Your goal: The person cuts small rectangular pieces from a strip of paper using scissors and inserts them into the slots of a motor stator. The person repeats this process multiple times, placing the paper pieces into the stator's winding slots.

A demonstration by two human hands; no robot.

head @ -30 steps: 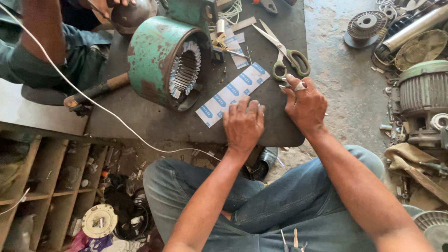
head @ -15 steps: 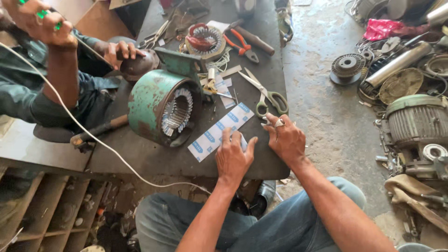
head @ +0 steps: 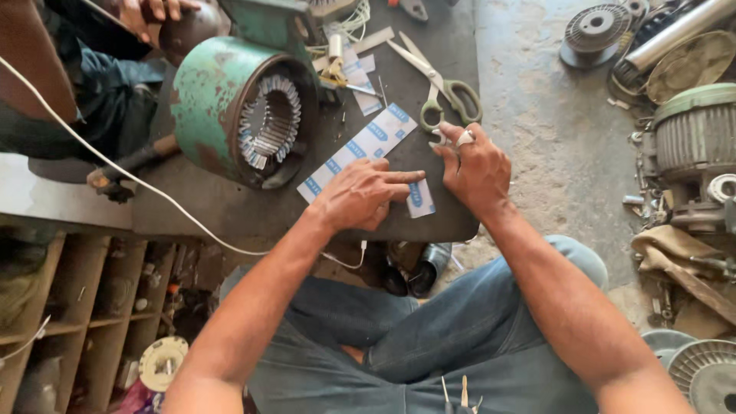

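My left hand (head: 360, 195) presses flat on a long white paper strip with blue markings (head: 360, 149) lying on a dark work board (head: 429, 46). My right hand (head: 473, 167) rests at the strip's near end, fingers curled over its edge beside a small folded piece (head: 420, 199). Green-handled scissors (head: 445, 84) lie just beyond my right hand. A green motor stator housing (head: 238, 111) with paper liners in its slots stands left of the strip.
Another person's hand (head: 149, 11) holds a dark round part at the top left. A white cable (head: 115, 172) crosses the board's left side. Wooden shelves (head: 84, 307) sit lower left. Motor parts and scrap (head: 690, 138) lie on the concrete floor to the right.
The view has tilted and closed in on the board. My left hand has slid along the strip toward its near end, and my right hand now grips the strip's end edge.
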